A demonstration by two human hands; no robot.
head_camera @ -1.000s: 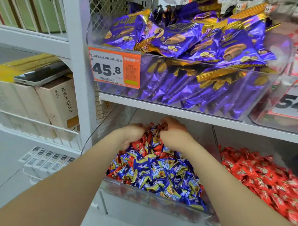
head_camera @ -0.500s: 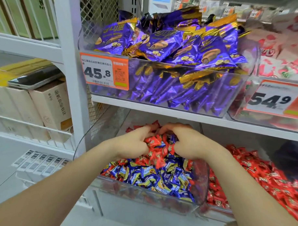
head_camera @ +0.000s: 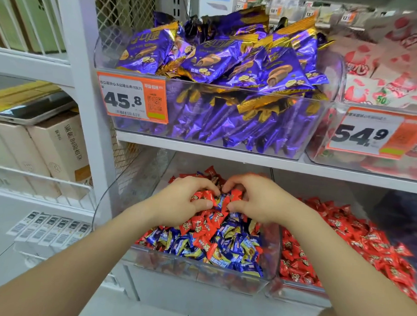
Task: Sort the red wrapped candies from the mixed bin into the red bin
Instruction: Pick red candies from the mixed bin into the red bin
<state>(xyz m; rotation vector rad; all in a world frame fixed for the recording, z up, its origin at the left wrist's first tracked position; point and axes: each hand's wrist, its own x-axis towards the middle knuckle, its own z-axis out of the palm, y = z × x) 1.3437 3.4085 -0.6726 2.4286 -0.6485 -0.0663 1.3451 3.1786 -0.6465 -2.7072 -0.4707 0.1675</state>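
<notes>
1. The left hand (head_camera: 180, 200) and right hand (head_camera: 260, 200) meet at the back of the mixed bin (head_camera: 198, 274). Their fingers (head_camera: 202, 184) curl inward, cupping a clump of red wrapped candies (head_camera: 202, 196) between them.
2. Risk: a blue wrapper shows in the gap between the two hands. If it is scooped along, it would end up in the red bin (head_camera: 299, 294), which sits just beside on the right.
3. Risk: this looks like a loose two-handed scoop, so slick wrappers could slip out during the carry and fall back or onto the floor.
4. Risk: other reds lie mixed among the blue candies (head_camera: 223, 253) near the front and could be missed.
5. Count: two hands, two bins on the lower shelf, two upper bins (head_camera: 228, 116) and two price tags (head_camera: 132, 98). The loose candies are too many to count.
</notes>
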